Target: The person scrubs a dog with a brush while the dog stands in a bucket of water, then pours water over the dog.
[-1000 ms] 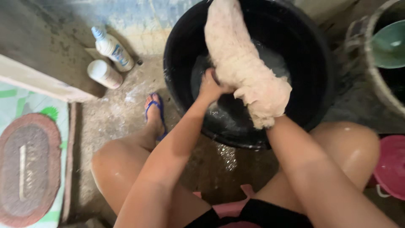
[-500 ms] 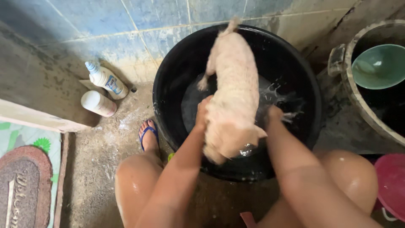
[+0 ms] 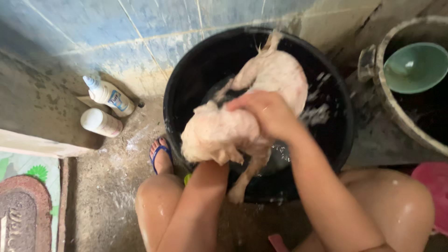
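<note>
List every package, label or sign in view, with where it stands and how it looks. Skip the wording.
Squeeze bottle: on the floor by the blue tiled wall, left of the black tub; lying tilted, white with a pale blue cap and a blue and red label.
White canister: on its side just in front of that bottle; plain white, a pinkish band at one end.
Doormat: bottom left corner; oval, brown with a reddish border and pale lettering.
No screens.
</note>
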